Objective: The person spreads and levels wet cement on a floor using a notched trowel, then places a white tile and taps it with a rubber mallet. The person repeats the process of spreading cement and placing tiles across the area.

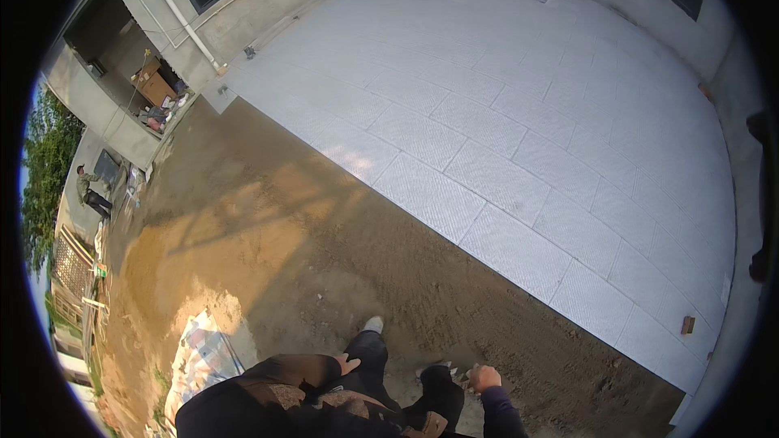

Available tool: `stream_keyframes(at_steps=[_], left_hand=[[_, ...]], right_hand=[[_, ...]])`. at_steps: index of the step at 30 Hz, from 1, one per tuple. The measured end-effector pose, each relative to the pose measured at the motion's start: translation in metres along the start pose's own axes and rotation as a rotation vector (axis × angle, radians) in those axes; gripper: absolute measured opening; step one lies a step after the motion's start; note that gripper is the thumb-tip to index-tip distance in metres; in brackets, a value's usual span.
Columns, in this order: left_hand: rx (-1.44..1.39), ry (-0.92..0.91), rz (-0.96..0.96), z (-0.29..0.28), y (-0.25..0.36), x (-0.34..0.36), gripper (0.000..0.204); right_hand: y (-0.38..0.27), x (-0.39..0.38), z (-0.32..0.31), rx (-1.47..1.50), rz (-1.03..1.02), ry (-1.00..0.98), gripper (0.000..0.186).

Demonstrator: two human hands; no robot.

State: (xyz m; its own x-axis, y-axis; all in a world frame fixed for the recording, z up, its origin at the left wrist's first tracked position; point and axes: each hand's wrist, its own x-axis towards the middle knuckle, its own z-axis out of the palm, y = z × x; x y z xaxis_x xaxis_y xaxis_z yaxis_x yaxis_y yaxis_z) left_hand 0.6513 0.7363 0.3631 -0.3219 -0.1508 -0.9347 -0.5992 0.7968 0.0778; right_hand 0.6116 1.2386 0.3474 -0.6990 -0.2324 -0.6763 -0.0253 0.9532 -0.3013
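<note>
Brown soil [389,272] near and left, bordering pale tiles [503,186] far and right; left hand [349,364] half-curled, seemingly empty; right hand [485,378] curled, contents unclear. Likely risks: dents in loose soil from careless steps, chipped tiles from a stumble.

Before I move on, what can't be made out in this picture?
In the head view:
Right hand: its own knuckles hide the palm; whether it holds anything is unclear.
Left hand: too small and blurred to separate the fingers.
Distant person: hands too small.
Doorway clutter: too small to identify fully.
Dark object: cut off by right rim.
</note>
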Motion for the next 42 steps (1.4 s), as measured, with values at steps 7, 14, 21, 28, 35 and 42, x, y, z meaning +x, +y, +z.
stream_keyframes(at_steps=[7,14,21,28,35,42], left_hand=[[0.275,-0.221,0.188,0.008,0.011,0.005,0.075],[0.697,0.12,0.671,-0.021,0.063,0.01,0.043],[0.286,0.009,0.29,-0.039,0.03,0.025,0.043],[0.441,0.012,-0.031,-0.018,-0.071,0.085,0.057],[0.685,-0.086,0.159,-0.014,-0.068,0.054,0.054],[0.456,-0.073,0.11,0.017,-0.026,0.02,0.06]], right_hand=[[0.065,-0.125,0.095,-0.28,0.051,-0.41,0.04],[-0.02,-0.205,0.181,0.788,1.03,-0.089,0.038],[-0.079,-0.187,0.155,1.013,0.973,0.06,0.039],[-0.104,-0.197,0.128,1.087,0.933,0.145,0.042],[-0.099,-0.218,0.136,1.134,0.931,0.154,0.045],[-0.054,-0.255,0.186,1.19,0.965,0.11,0.049]])
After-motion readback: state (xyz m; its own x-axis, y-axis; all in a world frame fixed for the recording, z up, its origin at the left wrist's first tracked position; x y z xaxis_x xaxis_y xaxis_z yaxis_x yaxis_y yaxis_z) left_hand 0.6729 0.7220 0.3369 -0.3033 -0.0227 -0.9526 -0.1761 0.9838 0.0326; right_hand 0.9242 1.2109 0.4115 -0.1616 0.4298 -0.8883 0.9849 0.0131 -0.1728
